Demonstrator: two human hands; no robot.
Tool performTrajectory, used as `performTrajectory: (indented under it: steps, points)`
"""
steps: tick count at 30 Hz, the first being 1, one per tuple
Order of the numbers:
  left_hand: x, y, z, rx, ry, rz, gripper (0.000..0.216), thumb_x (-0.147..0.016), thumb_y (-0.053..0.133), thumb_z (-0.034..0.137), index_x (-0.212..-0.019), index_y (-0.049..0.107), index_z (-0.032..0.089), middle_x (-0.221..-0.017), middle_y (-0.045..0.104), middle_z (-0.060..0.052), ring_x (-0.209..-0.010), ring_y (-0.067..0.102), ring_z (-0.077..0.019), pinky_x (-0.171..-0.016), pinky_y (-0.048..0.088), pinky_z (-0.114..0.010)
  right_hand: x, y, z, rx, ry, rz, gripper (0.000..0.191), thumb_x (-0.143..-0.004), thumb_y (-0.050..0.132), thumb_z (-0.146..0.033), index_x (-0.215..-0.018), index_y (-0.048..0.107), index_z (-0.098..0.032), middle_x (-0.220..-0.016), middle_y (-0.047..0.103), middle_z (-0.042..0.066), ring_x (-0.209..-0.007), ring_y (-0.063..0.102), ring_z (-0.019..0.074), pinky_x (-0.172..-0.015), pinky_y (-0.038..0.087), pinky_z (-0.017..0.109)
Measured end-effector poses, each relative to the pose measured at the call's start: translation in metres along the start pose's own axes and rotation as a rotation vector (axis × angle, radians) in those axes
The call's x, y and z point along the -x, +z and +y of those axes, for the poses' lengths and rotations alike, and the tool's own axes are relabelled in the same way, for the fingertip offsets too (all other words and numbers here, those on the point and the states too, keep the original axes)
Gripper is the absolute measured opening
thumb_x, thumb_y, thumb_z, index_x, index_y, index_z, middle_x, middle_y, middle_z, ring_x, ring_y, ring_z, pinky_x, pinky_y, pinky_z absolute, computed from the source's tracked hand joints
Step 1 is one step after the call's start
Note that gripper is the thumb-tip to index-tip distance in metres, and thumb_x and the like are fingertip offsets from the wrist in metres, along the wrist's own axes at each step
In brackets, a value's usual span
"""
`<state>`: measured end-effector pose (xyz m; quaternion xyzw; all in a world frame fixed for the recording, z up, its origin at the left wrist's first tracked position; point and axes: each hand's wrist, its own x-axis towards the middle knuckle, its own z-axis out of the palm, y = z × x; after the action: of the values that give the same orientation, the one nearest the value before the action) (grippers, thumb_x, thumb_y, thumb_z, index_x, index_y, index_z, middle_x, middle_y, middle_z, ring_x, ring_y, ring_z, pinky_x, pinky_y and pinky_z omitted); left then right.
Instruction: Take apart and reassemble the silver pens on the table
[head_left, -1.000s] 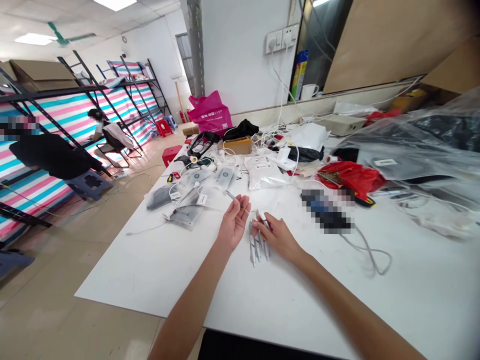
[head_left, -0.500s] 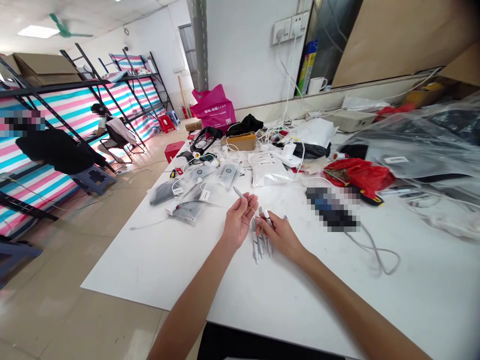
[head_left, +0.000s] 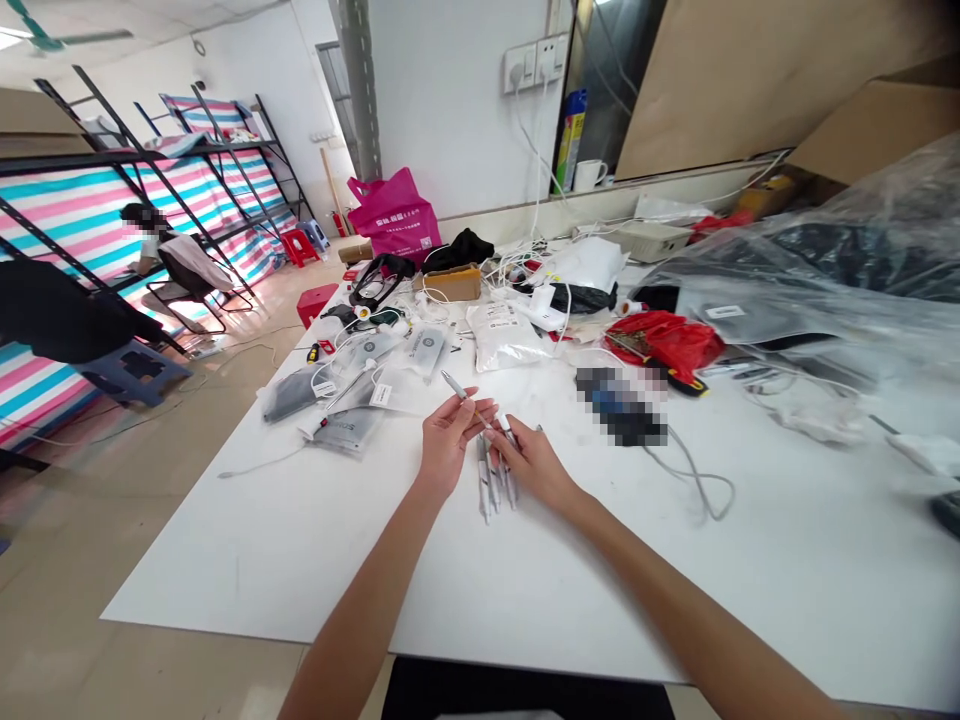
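My left hand [head_left: 445,440] is closed around a slim silver-grey pen part [head_left: 453,385], which points up and away to the left. A thin yellowish piece, like a refill, shows between its fingers on the side towards my right hand. My right hand [head_left: 534,462] is closed on a white pen barrel [head_left: 507,430], and its thumb and fingertips meet the near end of the thin piece. Several white and grey pens [head_left: 485,490] lie side by side on the white table [head_left: 337,560], just under and left of my right hand.
Clear-bagged packets [head_left: 346,430] and white cables lie left. Behind stand a white plastic parcel [head_left: 506,338], a small cardboard box [head_left: 450,284] and a magenta bag [head_left: 395,215]. To the right are a blurred dark device [head_left: 621,405] with a grey cable and a red bag [head_left: 664,340]. People sit far left.
The view has turned right, so everything shifts left in the picture. My right fingertips have come closer to my left hand and now meet the thin piece. Both hands keep their hold.
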<state>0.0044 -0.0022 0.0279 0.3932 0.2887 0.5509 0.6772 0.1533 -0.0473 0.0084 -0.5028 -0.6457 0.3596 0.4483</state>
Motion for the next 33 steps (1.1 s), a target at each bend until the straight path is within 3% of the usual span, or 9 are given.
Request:
performTrajectory:
  steps: [3, 6, 10, 15, 19, 24, 28, 33]
  points:
    - [-0.001, -0.002, 0.002, -0.13, 0.036, -0.017, 0.036, -0.084, 0.082, 0.041, -0.107, 0.076, 0.014, -0.102, 0.08, -0.013, -0.095, 0.077, -0.0252, -0.097, 0.057, -0.044, -0.001, -0.001, 0.004, 0.044, 0.014, 0.035, 0.037, -0.104, 0.045, -0.054, -0.082, 0.043, -0.025, -0.062, 0.058, -0.006, -0.056, 0.051, 0.0138, -0.06, 0.039, 0.028]
    - [-0.003, -0.004, 0.007, -0.228, 0.038, -0.044, 0.037, -0.084, 0.081, 0.045, -0.105, 0.076, 0.014, -0.1, 0.08, -0.014, -0.099, 0.077, -0.0287, -0.094, 0.059, -0.047, -0.003, -0.001, 0.01, 0.099, 0.007, 0.085, 0.039, -0.103, 0.044, -0.056, -0.081, 0.039, -0.025, -0.062, 0.052, -0.006, -0.056, 0.045, 0.0137, -0.057, 0.035, 0.027]
    - [-0.005, -0.012, 0.012, -0.29, -0.061, -0.068, 0.041, -0.084, 0.08, 0.048, -0.107, 0.075, 0.015, -0.106, 0.079, -0.016, -0.104, 0.076, -0.0311, -0.094, 0.059, -0.049, -0.005, -0.004, 0.015, 0.162, 0.006, 0.079, 0.034, -0.103, 0.043, -0.055, -0.086, 0.041, -0.026, -0.066, 0.057, -0.005, -0.057, 0.047, 0.015, -0.06, 0.037, 0.028]
    - [-0.006, -0.016, 0.008, -0.133, -0.173, -0.049, 0.039, -0.083, 0.083, 0.043, -0.108, 0.073, 0.015, -0.118, 0.077, -0.017, -0.106, 0.076, -0.0298, -0.101, 0.055, -0.048, -0.005, -0.005, 0.011, 0.143, 0.013, 0.068, 0.03, -0.105, 0.039, -0.054, -0.091, 0.04, -0.027, -0.068, 0.062, -0.004, -0.057, 0.056, 0.0172, -0.065, 0.044, 0.031]
    - [-0.004, -0.011, 0.001, -0.004, -0.156, -0.016, 0.037, -0.082, 0.085, 0.038, -0.106, 0.071, 0.014, -0.118, 0.077, -0.016, -0.111, 0.075, -0.0305, -0.108, 0.052, -0.049, -0.004, -0.004, 0.007, 0.1, 0.02, 0.077, 0.033, -0.104, 0.037, -0.057, -0.09, 0.041, -0.027, -0.069, 0.066, -0.003, -0.057, 0.058, 0.0181, -0.066, 0.047, 0.032]
    - [-0.003, -0.008, -0.001, -0.012, -0.128, -0.033, 0.037, -0.081, 0.085, 0.038, -0.104, 0.07, 0.014, -0.116, 0.077, -0.016, -0.114, 0.074, -0.0311, -0.109, 0.051, -0.049, -0.004, -0.005, 0.007, 0.082, 0.014, 0.054, 0.035, -0.105, 0.037, -0.057, -0.09, 0.043, -0.027, -0.07, 0.067, -0.002, -0.057, 0.057, 0.0178, -0.067, 0.047, 0.032]
    - [-0.002, -0.01, 0.004, -0.13, -0.138, -0.085, 0.04, -0.084, 0.081, 0.045, -0.108, 0.069, 0.014, -0.118, 0.076, -0.019, -0.111, 0.073, -0.0315, -0.098, 0.056, -0.048, -0.005, -0.006, 0.009, 0.075, 0.016, 0.064, 0.034, -0.105, 0.037, -0.056, -0.09, 0.043, -0.027, -0.069, 0.066, -0.003, -0.057, 0.058, 0.0176, -0.067, 0.047, 0.031]
    - [-0.002, -0.015, 0.013, -0.233, -0.199, -0.151, 0.042, -0.087, 0.076, 0.053, -0.108, 0.067, 0.018, -0.126, 0.074, -0.017, -0.113, 0.072, -0.0301, -0.083, 0.055, -0.036, -0.004, -0.006, 0.013, 0.129, 0.034, 0.06, 0.032, -0.104, 0.037, -0.057, -0.09, 0.038, -0.028, -0.07, 0.067, -0.003, -0.059, 0.061, 0.0196, -0.068, 0.047, 0.032]
